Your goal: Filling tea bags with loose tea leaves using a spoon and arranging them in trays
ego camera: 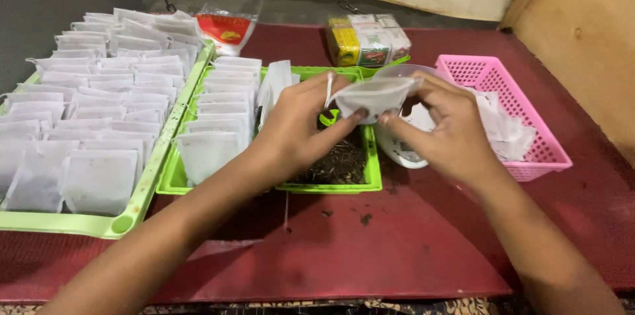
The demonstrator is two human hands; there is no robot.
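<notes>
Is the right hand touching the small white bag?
Touching. The head view shows the right hand pinching one end of the small white bag, and the left hand the other.

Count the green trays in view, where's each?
2. A large green tray at far left, packed with filled white bags. A smaller green tray at centre, under the left hand, holds bags and loose dark leaf. Hands may hide others.

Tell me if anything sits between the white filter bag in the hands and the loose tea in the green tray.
Nothing visible does. Both hands, left and right, hold the white filter bag open just above the loose tea in the small green tray. Only the left thumb lies partly across the gap.
</notes>
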